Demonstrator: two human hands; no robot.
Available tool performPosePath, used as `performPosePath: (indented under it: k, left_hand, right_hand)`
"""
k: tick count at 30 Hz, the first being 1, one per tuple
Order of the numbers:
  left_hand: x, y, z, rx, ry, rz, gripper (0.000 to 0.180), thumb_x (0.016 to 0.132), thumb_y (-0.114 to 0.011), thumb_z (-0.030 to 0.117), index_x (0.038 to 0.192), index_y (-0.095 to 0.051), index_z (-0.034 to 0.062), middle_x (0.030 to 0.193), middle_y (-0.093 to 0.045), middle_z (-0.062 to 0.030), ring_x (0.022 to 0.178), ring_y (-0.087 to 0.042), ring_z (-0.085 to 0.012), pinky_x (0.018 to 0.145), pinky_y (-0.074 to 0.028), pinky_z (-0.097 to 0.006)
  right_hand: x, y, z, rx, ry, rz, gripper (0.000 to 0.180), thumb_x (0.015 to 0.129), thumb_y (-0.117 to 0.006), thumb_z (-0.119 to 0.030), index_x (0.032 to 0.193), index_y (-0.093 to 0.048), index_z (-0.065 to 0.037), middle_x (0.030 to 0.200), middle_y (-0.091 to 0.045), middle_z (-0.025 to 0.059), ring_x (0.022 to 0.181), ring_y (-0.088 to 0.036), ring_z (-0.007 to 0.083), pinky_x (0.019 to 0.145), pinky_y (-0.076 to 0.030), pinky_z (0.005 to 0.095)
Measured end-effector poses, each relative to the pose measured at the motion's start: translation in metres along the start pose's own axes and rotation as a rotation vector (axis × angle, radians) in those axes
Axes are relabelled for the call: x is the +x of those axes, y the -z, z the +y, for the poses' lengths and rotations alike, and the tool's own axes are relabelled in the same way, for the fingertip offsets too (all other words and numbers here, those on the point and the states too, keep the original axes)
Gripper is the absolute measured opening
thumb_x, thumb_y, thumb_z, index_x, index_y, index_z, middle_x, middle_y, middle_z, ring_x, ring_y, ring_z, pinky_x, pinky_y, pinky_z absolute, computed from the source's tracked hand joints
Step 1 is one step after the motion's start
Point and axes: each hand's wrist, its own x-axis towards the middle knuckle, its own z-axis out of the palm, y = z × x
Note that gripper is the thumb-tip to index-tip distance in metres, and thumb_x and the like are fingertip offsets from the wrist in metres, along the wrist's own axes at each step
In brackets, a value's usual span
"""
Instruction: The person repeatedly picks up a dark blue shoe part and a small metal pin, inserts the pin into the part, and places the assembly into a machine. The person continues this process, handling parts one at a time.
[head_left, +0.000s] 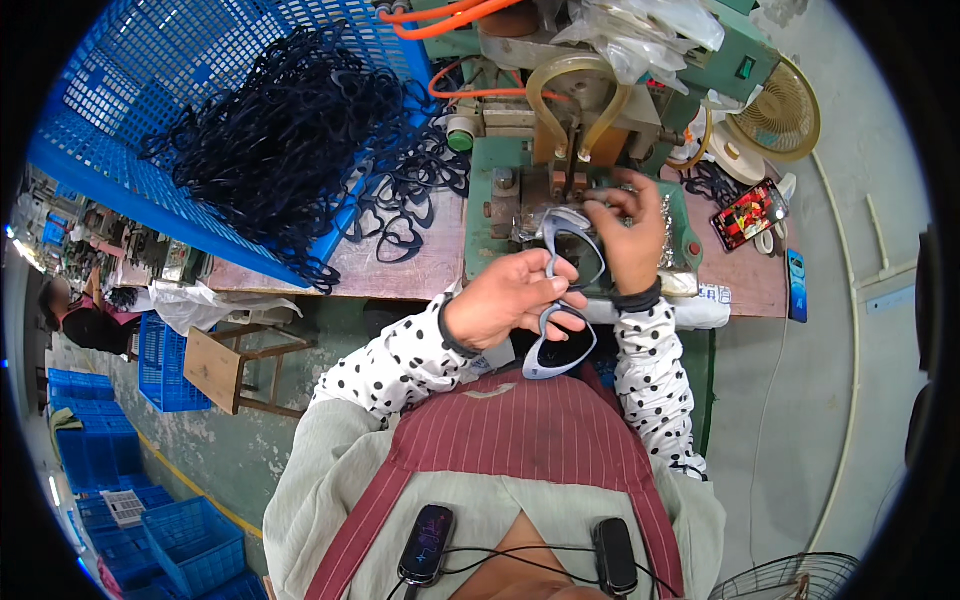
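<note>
My left hand [512, 300] is closed on a grey-blue, pointed-rim eyeglass frame [537, 363], gripping it around the bridge. One rim reaches up toward the machine, and the other hangs below my fingers in front of the apron. Just right of the upper rim, my right hand [636, 235] is raised with its fingers bent inward and the tips close together. Whatever is in that pinch, if anything, is too small to make out. Behind both hands stands a green bench machine [484, 165] with a metal fixture and two curved, yellowish tubes [612, 118].
A blue plastic basket [205, 250] heaped with dark eyeglass frames [290, 130] leans at the left; loose frames [398, 240] spill beside it. To the right are a phone with a lit screen [750, 214], a blue phone-like device [796, 285] and a fan [775, 110]. A wooden stool [215, 372] stands lower left.
</note>
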Motion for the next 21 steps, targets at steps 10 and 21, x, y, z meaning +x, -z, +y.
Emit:
performPosePath:
  k: [10,21]
  left_hand:
    - [0.019,0.005,-0.003,-0.25,0.028,-0.045,0.032,0.1,-0.048,0.014,0.127,-0.039,0.0011,0.114,-0.06,-0.0249,0.095,-0.068,-0.0351,0.071,-0.061,-0.039]
    - [0.021,0.005,-0.005,-0.304,0.016,-0.052,0.036,0.098,-0.052,0.013,0.127,-0.037,0.0004,0.113,-0.06,-0.0259,0.093,-0.069,-0.0329,0.068,-0.061,-0.038]
  right_hand:
    - [0.004,0.099,0.096,-0.695,-0.032,0.303,0.027,0.084,-0.067,-0.009,0.109,-0.06,-0.004,0.091,-0.071,0.0109,0.075,-0.067,0.0182,0.069,-0.052,0.0308]
    - [-0.009,0.11,0.102,-1.201,0.017,0.012,0.022,0.082,-0.069,-0.021,0.095,-0.063,-0.005,0.087,-0.064,0.0165,0.084,-0.062,0.038,0.072,-0.049,0.046]
